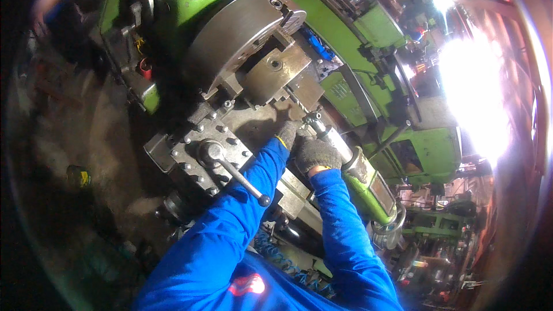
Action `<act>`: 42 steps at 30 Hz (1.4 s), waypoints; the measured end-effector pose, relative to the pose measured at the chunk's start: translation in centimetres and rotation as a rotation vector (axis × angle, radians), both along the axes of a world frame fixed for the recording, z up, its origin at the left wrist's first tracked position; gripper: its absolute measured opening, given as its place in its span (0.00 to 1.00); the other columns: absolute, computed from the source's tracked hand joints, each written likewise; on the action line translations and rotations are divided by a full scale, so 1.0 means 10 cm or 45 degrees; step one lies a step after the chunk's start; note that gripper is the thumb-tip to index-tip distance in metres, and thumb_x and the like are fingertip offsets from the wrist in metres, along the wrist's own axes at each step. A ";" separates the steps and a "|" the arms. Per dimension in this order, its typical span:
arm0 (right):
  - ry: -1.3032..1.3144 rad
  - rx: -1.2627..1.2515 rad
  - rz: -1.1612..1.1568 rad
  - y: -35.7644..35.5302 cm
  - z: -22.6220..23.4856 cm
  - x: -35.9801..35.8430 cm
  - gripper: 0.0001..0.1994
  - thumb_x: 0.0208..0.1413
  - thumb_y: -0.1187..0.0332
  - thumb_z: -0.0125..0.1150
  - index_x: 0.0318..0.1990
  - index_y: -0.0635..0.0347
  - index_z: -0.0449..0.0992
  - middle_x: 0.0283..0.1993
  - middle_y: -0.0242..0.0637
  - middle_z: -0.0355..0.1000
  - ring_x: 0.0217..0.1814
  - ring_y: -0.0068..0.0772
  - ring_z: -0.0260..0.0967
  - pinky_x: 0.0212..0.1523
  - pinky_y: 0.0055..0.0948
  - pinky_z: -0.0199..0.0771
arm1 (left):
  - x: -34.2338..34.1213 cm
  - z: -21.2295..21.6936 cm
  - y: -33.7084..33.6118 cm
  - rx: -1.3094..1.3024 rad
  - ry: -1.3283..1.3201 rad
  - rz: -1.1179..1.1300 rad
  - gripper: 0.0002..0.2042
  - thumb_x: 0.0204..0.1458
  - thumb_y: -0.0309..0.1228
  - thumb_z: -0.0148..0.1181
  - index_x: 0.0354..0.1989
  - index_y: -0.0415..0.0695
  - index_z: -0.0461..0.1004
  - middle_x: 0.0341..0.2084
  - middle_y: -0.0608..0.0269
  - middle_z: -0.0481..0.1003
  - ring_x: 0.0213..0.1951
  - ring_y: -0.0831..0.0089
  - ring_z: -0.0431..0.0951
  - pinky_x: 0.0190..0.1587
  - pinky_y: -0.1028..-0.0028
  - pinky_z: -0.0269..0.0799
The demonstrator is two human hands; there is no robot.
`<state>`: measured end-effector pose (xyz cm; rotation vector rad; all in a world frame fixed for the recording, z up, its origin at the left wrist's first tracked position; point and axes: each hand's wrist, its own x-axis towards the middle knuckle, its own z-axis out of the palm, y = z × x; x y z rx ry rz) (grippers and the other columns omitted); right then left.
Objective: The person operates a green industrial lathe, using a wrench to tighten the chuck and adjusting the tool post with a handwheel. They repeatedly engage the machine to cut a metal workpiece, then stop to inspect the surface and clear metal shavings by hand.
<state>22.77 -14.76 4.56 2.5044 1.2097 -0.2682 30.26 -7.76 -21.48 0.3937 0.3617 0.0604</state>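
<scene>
I have both gloved hands up at the drill chuck [313, 120], over the lathe's bed [311, 217]. My left hand [286, 133] is at its near side; my right hand [318, 155] lies just behind, beside the bright quill [339, 143] that comes out of the green tailstock [373, 187] towards the bed's lower-right end. The fingers look curled in on both hands, but their tips are hidden — I cannot tell what they pinch, or whether they press together.

The drill bit [298, 101] sits ahead of my hands, pointing towards the metal block [259, 82] at the big chuck [230, 31], by the bed's upper-left end. I cannot tell whether its tip touches.

I judge this to be setting-up: block mounted, bit in place. Any securing of the bit and the drilling itself seem left — I see no sure sign of a finished hole.

Counted: one bit, one drill chuck, one quill, one tailstock, one block, one big chuck, one ball-ended lever [242, 179], and at least ten bolts around it.
</scene>
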 end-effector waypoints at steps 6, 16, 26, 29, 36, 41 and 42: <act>0.039 0.085 -0.031 0.01 0.04 -0.01 0.18 0.59 0.55 0.55 0.50 0.53 0.82 0.50 0.44 0.81 0.54 0.53 0.77 0.58 0.47 0.74 | -0.06 0.02 0.00 0.004 -0.018 0.016 0.14 0.59 0.45 0.64 0.37 0.46 0.81 0.28 0.62 0.78 0.28 0.67 0.78 0.37 0.63 0.76; 0.059 0.088 -0.050 0.02 0.07 -0.02 0.19 0.59 0.52 0.57 0.50 0.49 0.83 0.50 0.44 0.82 0.55 0.50 0.78 0.58 0.46 0.75 | -0.04 0.09 -0.01 -0.001 0.062 0.012 0.13 0.58 0.44 0.63 0.36 0.47 0.81 0.29 0.62 0.79 0.30 0.68 0.79 0.38 0.64 0.76; 0.352 -0.102 -0.250 0.00 0.05 0.12 0.18 0.62 0.55 0.54 0.53 0.48 0.83 0.57 0.54 0.77 0.59 0.57 0.75 0.60 0.49 0.74 | -0.06 0.20 -0.14 -0.014 0.145 0.032 0.13 0.58 0.44 0.61 0.36 0.46 0.81 0.31 0.62 0.78 0.33 0.68 0.78 0.39 0.65 0.75; 0.185 0.122 -0.244 -0.18 -0.14 0.16 0.17 0.63 0.55 0.53 0.52 0.48 0.83 0.52 0.52 0.80 0.57 0.56 0.77 0.58 0.49 0.75 | 0.02 0.02 -0.27 0.093 0.064 0.081 0.15 0.59 0.45 0.61 0.38 0.46 0.80 0.33 0.61 0.78 0.36 0.67 0.75 0.41 0.65 0.72; 0.200 -0.003 -0.246 -0.17 -0.12 0.12 0.20 0.64 0.52 0.51 0.56 0.46 0.81 0.51 0.49 0.81 0.55 0.54 0.78 0.56 0.50 0.76 | -0.17 0.29 -0.24 -0.009 0.321 0.121 0.19 0.60 0.47 0.62 0.40 0.40 0.79 0.28 0.60 0.74 0.32 0.65 0.73 0.39 0.62 0.73; 0.179 0.130 -0.286 -0.29 -0.25 0.18 0.23 0.64 0.47 0.52 0.48 0.57 0.82 0.48 0.54 0.81 0.52 0.53 0.80 0.54 0.50 0.78 | -0.76 1.02 -0.20 0.394 0.544 0.457 0.19 0.62 0.46 0.59 0.48 0.42 0.75 0.38 0.56 0.74 0.40 0.65 0.74 0.43 0.63 0.74; 0.194 0.100 -0.292 -0.23 -0.17 0.18 0.23 0.64 0.47 0.53 0.48 0.56 0.82 0.48 0.53 0.81 0.52 0.53 0.80 0.54 0.49 0.78 | -0.93 1.03 -0.24 0.590 0.572 0.609 0.19 0.62 0.48 0.58 0.49 0.43 0.74 0.41 0.54 0.74 0.43 0.64 0.74 0.44 0.62 0.75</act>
